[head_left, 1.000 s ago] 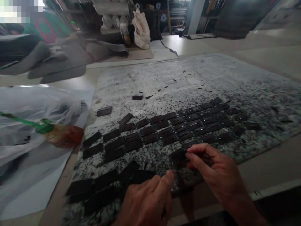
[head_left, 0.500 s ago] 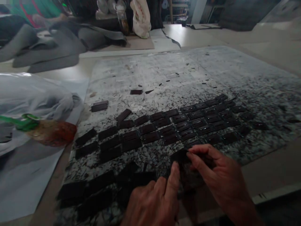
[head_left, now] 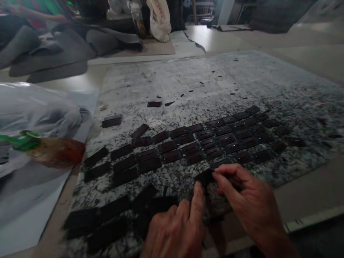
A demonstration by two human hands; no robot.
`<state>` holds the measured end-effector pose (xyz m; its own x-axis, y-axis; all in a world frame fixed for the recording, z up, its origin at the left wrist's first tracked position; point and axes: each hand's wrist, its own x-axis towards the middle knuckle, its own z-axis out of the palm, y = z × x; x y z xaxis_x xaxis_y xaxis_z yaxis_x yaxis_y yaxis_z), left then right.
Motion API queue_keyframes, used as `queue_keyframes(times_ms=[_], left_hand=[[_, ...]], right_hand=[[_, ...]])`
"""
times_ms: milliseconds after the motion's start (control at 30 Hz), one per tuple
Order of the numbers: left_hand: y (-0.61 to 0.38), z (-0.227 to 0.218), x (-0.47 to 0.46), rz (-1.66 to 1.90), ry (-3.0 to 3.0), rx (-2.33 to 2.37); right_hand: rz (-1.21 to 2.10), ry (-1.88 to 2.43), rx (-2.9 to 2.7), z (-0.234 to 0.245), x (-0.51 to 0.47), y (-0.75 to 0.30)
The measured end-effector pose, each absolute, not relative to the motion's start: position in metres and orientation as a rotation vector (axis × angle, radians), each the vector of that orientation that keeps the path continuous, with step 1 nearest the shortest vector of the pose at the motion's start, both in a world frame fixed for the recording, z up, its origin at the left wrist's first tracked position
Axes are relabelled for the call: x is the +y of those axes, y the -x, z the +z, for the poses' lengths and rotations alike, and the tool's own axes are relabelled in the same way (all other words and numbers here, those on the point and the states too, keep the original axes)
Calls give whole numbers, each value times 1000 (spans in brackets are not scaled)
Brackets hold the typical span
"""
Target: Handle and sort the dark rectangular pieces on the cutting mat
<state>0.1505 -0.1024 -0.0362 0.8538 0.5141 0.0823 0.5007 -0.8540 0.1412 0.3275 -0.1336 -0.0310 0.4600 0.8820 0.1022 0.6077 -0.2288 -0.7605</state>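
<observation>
Several dark rectangular pieces lie in rows on a grey-white mat speckled with dark scraps. My right hand pinches one dark piece between thumb and forefinger at the mat's near edge. My left hand is beside it, fingers curled, with the forefinger stretched toward that same piece. More dark pieces lie in a loose row to the left of my left hand.
A clear plastic sheet with a green-handled reddish tool lies at the left. Grey folded material and a white bag sit at the far side, where another person's arm shows. Bare tabletop lies at the right.
My left forefinger has moved up and right toward the piece in my right hand. The view has tilted down a little.
</observation>
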Motion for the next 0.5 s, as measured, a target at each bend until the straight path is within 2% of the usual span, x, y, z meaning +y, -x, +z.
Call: queue_keyframes(times_ms=[300,500], left_hand=[[-151,-35,-103,171,-2922,839],[-153,-36,-104,186,-2929,918]], right_hand=[[223,1896,-1434,-29,-131,-329],[212,1933,-1445,-30,-129,-328]])
